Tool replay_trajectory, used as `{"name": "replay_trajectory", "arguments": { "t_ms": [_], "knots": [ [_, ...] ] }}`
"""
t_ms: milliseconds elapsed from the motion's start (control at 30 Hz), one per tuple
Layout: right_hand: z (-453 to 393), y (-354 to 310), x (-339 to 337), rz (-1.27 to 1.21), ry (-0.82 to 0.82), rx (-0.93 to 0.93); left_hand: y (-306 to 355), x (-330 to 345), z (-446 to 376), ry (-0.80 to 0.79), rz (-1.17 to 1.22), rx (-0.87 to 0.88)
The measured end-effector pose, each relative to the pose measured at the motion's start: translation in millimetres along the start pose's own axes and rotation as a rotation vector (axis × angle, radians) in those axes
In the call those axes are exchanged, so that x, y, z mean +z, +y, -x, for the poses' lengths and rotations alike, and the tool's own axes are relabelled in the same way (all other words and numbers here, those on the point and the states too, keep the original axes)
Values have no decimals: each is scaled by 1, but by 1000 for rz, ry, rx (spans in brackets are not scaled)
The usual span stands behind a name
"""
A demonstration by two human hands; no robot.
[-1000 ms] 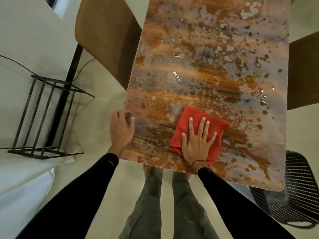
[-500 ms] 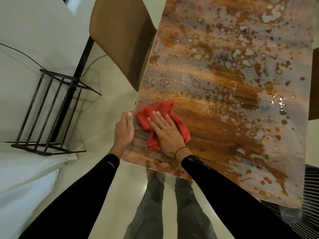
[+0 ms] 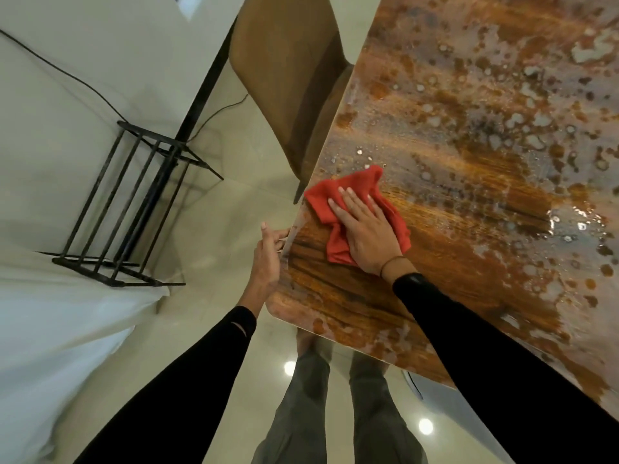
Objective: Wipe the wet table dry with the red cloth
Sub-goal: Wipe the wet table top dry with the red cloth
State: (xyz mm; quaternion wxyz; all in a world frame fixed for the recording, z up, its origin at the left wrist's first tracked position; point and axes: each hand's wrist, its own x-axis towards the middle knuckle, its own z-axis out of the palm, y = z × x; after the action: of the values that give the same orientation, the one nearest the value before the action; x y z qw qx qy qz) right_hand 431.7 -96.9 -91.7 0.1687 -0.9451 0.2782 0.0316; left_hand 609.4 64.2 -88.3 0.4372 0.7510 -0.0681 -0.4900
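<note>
The right hand [image 3: 365, 237] has swept the red cloth [image 3: 348, 209] from the middle of the counter's [image 3: 469, 195] near end to its left edge, bunching it and leaving dry wood behind, while the left hand [image 3: 268, 259] has slipped off the top to the counter's side.

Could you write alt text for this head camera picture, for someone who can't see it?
Seen from above, a person's right hand presses a red cloth flat near the left edge of a wet wooden table. The left hand rests at that edge, beside a brown chair.
</note>
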Motion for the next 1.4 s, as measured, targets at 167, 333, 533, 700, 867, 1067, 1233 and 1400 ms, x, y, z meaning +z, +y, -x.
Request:
{"name": "replay_trajectory", "arguments": {
  "t_ms": [167,333,533,700,867,1067,1233,1400],
  "knots": [
    [-20,-55,13,17,-60,-221,6,-22,-10,-36,113,-212],
    [42,-93,54,42,-174,-470,-10,-54,-8,98,30,-272],
    [47,-63,46,77,-346,-712,-20,-72,-9,121,5,-296],
    [-14,-38,15,59,-169,-423,-10,-59,-9,73,-69,-244],
    [-21,-76,17,85,-89,-254,-11,-66,-14,199,17,-241],
    [67,-106,60,95,-223,-571,-12,-83,-13,222,21,-205],
    [51,-60,43,41,-246,-572,-7,-70,-9,81,-68,-149],
    [-18,-5,6,149,-121,-315,-4,-36,-8,75,-165,-37]
  ]
}}
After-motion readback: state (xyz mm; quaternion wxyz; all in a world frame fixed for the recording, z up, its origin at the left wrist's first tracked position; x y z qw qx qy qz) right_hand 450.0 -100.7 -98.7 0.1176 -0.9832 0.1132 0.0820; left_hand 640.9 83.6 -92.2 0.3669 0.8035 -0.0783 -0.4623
